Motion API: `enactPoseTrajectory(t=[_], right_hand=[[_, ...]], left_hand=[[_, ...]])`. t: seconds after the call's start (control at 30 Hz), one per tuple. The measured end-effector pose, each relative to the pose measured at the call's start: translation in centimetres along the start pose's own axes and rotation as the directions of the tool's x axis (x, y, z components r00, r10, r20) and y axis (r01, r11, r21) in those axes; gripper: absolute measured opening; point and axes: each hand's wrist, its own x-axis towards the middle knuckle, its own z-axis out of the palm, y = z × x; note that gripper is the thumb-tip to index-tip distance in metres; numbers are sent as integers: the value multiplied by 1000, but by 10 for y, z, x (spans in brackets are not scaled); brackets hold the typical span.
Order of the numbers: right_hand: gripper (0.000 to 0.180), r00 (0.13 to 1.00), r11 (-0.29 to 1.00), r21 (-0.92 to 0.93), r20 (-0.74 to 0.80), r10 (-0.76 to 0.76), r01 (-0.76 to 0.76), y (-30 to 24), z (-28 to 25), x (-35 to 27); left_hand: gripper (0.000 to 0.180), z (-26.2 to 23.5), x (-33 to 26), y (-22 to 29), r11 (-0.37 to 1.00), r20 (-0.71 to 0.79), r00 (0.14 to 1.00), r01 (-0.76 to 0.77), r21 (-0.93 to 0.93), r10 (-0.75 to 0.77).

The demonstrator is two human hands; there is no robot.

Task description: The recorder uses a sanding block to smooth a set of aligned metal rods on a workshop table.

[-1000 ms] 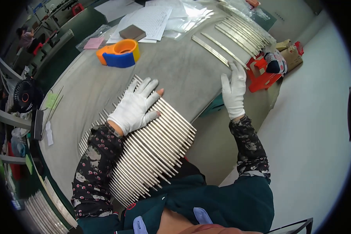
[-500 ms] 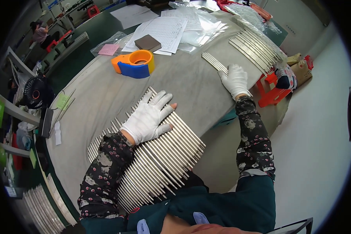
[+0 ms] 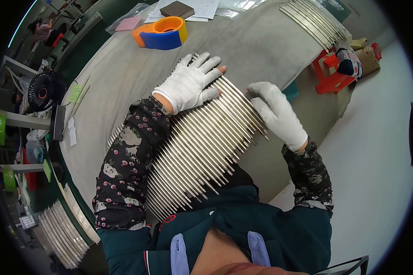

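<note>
Our left hand (image 3: 188,82), in a white glove, lies flat with fingers spread on the far part of a wide row of thin metal rods (image 3: 202,151). Nothing is gripped; the palm presses down on the rods, and the fingertips point toward one o'clock, reaching past the row's far edge onto the grey table cover (image 3: 124,82).

Our right hand (image 3: 277,114), also gloved, sits at the right edge of the row. Its fingers are loosely together and curl against the rod ends at about three o'clock from the left hand. We cannot tell whether any single rod is pinched; it looks like a touch along the ends, not a closed grasp.

The rods lie side by side, each with its long axis running from ten o'clock to four o'clock, and the row itself stretches from the hands back toward seven o'clock, down to our chest. So the rods lie directly under the left hand and to the nine o'clock side of the right, whose fingers meet their tips head-on.

Beyond the left hand, at eleven o'clock, stands an orange and blue tape dispenser (image 3: 163,35). Well apart at one o'clock lies another bundle of metal strips (image 3: 314,23).
</note>
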Motion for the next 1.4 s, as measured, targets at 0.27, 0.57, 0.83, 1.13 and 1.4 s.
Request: enactPoseTrajectory(t=[0.27,0.57,0.83,1.13,1.4], right_hand=[[47,818,769,545,-238,523,-333,-5,29,-76],[61,541,761,620,-714,444,194,-3,89,-42],[60,547,723,668,-678,491,178,-14,90,-39],[54,653,658,731,-591,473,184,-7,72,-53],[48,625,660,747,-555,549,83,6,64,-67]], left_hand=[[57,1,18,7,998,-18,999,35,54,-34],[64,19,-4,-44,846,-189,932,178,-502,-308],[64,10,-13,-35,855,-110,981,80,-512,-157],[62,1,0,2,1000,-34,999,-25,7,25],[60,1,13,5,999,-17,1000,-5,37,6]])
